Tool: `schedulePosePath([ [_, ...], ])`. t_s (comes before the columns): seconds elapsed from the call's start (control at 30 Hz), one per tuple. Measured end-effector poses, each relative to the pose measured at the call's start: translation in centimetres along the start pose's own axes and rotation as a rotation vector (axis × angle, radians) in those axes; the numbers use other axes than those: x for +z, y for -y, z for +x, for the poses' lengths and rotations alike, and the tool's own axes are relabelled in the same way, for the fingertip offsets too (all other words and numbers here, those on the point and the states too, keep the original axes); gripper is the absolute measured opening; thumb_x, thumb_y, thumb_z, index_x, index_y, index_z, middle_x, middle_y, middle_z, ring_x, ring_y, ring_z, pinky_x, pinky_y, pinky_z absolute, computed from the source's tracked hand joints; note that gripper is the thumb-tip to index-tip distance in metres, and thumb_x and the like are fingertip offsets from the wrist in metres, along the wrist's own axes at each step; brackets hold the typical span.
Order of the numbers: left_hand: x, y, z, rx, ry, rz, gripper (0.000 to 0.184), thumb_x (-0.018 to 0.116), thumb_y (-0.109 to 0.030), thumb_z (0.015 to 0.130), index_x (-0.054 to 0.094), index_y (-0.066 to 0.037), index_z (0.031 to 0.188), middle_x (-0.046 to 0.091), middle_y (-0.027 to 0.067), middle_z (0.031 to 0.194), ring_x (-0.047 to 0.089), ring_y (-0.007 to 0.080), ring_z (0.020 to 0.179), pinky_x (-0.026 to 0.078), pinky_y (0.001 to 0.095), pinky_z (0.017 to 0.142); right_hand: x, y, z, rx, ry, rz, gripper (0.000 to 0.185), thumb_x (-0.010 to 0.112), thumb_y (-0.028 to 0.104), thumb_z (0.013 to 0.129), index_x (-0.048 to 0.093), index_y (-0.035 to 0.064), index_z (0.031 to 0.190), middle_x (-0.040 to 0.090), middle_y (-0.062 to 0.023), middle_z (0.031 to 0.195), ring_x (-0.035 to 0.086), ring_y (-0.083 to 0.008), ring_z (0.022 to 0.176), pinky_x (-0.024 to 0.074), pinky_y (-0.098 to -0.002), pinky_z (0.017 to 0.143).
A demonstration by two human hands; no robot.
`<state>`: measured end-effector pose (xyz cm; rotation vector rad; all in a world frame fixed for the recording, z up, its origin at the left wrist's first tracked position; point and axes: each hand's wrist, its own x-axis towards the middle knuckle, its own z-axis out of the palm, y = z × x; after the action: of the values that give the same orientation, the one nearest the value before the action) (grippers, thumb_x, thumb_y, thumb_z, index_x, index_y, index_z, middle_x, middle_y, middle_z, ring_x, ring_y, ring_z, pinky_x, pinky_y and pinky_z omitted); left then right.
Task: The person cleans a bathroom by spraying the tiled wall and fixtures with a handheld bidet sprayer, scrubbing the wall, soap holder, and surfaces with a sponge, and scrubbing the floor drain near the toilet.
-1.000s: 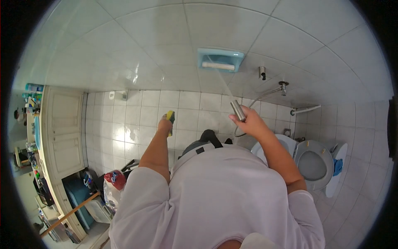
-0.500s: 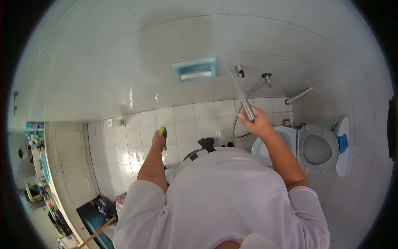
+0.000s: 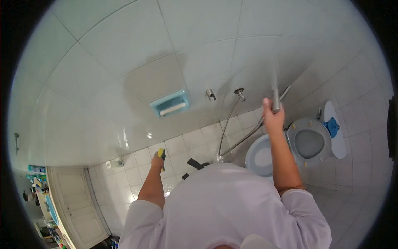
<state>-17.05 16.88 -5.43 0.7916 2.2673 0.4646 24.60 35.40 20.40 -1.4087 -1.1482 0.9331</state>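
Note:
My right hand (image 3: 273,118) is wrapped round a metal bidet sprayer (image 3: 275,101), which points up at the tiled wall and gives off a spray of water. A flexible metal hose (image 3: 240,142) runs from the sprayer down in a loop and up to a wall valve (image 3: 239,93). My left hand (image 3: 157,161) grips a yellow and dark scrubbing sponge (image 3: 161,157) low on the left, over the floor tiles and away from the wall. Its fingers are partly hidden.
A blue recessed holder (image 3: 170,103) with a white roll bar and an unused sprayer bracket (image 3: 210,94) are on the wall. The toilet (image 3: 259,155), lid raised, stands at right with a blue cloth (image 3: 331,127) on its tank. A cabinet (image 3: 76,199) stands at left.
My right hand has moved right with the sprayer, and the spray now strikes the wall farther right. The view has turned and shifted. The sponge stays in my left hand.

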Motion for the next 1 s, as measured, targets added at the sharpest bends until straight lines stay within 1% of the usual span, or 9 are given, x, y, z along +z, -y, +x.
schedulePosePath([
  [0.1, 0.2, 0.7, -0.2, 0.088, -0.029, 0.243, 0.041, 0.034, -0.011, 0.080, 0.036, -0.010, 0.120, 0.051, 0.0176, 0.106, 0.052, 0.0298, 0.094, 0.042, 0.0373, 0.076, 1.4, 3.1, -3.2, -0.012, 0.228, -0.173, 0.038, 0.059, 0.037, 0.075, 0.053, 0.0028, 0.091, 0.055, -0.0064, 0.070, 0.051, -0.0132, 0.063, 0.0418, -0.0293, 0.055],
  [0.23, -0.1, -0.3, -0.2, 0.057, 0.016, 0.227, 0.040, 0.035, -0.011, 0.079, 0.037, -0.010, 0.119, 0.051, 0.0180, 0.106, 0.052, 0.0308, 0.094, 0.043, 0.0378, 0.075, 3.5, 4.0, -3.9, -0.403, 0.620, -0.244, 0.029, 0.063, 0.024, 0.073, 0.054, 0.0041, 0.093, 0.055, -0.0024, 0.072, 0.050, -0.0109, 0.066, 0.0424, -0.0256, 0.060],
  [0.47, 0.3, 0.0, 1.7, 0.115, 0.007, 0.153, 0.040, 0.040, -0.007, 0.075, 0.039, -0.007, 0.116, 0.052, 0.0201, 0.102, 0.050, 0.0347, 0.096, 0.042, 0.0391, 0.078, -0.6, 6.8, 2.7, -0.108, -0.021, -0.154, 0.027, 0.063, 0.027, 0.073, 0.053, 0.0028, 0.081, 0.052, -0.0003, 0.062, 0.047, -0.0101, 0.056, 0.0389, -0.0260, 0.051],
  [0.53, 0.6, 1.2, 1.8, 0.137, 0.010, 0.176, 0.039, 0.041, -0.008, 0.075, 0.040, -0.006, 0.114, 0.052, 0.0200, 0.102, 0.050, 0.0347, 0.096, 0.042, 0.0393, 0.078, -3.1, 5.2, 6.2, -0.193, -0.181, -0.075, 0.035, 0.060, 0.035, 0.074, 0.054, 0.0011, 0.078, 0.054, -0.0058, 0.061, 0.050, -0.0140, 0.056, 0.0405, -0.0279, 0.053],
  [0.7, 0.7, 3.6, 2.0, 0.173, 0.068, 0.295, 0.032, 0.045, -0.010, 0.075, 0.044, -0.005, 0.107, 0.054, 0.0194, 0.097, 0.051, 0.0345, 0.092, 0.042, 0.0391, 0.076, -4.0, 8.5, 4.6, -0.188, -0.184, -0.168, 0.035, 0.057, 0.037, 0.076, 0.053, 0.0025, 0.080, 0.054, -0.0079, 0.065, 0.051, -0.0167, 0.059, 0.0409, -0.0303, 0.054],
  [0.77, -1.2, 1.2, -1.2, 0.249, 0.055, 0.411, 0.031, 0.045, -0.010, 0.076, 0.044, -0.005, 0.107, 0.054, 0.0191, 0.095, 0.052, 0.0341, 0.091, 0.042, 0.0387, 0.075, -2.3, 9.2, 3.8, -0.179, 0.040, -0.267, 0.037, 0.056, 0.039, 0.076, 0.053, 0.0028, 0.082, 0.054, -0.0098, 0.068, 0.052, -0.0189, 0.061, 0.0414, -0.0321, 0.056],
  [0.87, -1.2, 0.5, 0.3, 0.131, 0.143, 0.348, 0.031, 0.043, -0.010, 0.076, 0.045, -0.006, 0.107, 0.055, 0.0175, 0.094, 0.054, 0.0320, 0.088, 0.044, 0.0375, 0.072, -0.7, 11.9, 2.7, -0.326, 0.128, -0.177, 0.029, 0.061, 0.032, 0.074, 0.052, 0.0048, 0.076, 0.048, -0.0002, 0.061, 0.044, -0.0106, 0.056, 0.0383, -0.0266, 0.053],
  [0.93, 0.5, 2.8, 3.8, -0.061, 0.097, -0.195, 0.032, 0.043, -0.010, 0.077, 0.044, -0.007, 0.109, 0.054, 0.0151, 0.095, 0.054, 0.0285, 0.087, 0.045, 0.0361, 0.069, -0.9, 13.5, 4.2, -0.330, 0.075, -0.292, 0.043, 0.057, 0.043, 0.074, 0.053, 0.0015, 0.083, 0.054, -0.0102, 0.068, 0.053, -0.0202, 0.062, 0.0415, -0.0326, 0.057],
  [1.0, 1.5, 3.3, 5.8, 0.032, 0.041, -0.219, 0.030, 0.044, -0.013, 0.078, 0.045, -0.006, 0.107, 0.055, 0.0139, 0.093, 0.055, 0.0266, 0.083, 0.045, 0.0348, 0.066, -2.4, 14.2, 7.8, -0.268, -0.022, -0.179, 0.043, 0.058, 0.043, 0.073, 0.053, 0.0006, 0.081, 0.053, -0.0097, 0.065, 0.052, -0.0205, 0.060, 0.0411, -0.0325, 0.055],
])
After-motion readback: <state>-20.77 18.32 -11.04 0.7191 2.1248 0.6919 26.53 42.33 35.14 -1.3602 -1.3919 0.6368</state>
